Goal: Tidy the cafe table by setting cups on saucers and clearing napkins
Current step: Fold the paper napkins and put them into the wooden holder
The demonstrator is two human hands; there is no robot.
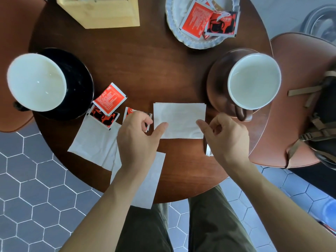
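Fingers [201, 123] of right hand [227, 137] loosely curled, index tip on right edge of folded napkin [180, 119], gripping nothing. Left hand [138, 137] palm-down, thumb pressing napkin's left edge, other fingers curled over a red packet [130, 111]. Both forearms reach in from below. Napkin lies flat on surface [145, 70], just beside the brown saucer [218, 82] carrying a cup [254, 80].

Wooden box [101, 10] cropped at top, sachet [135, 111] half-hidden (under left hand [138, 135])
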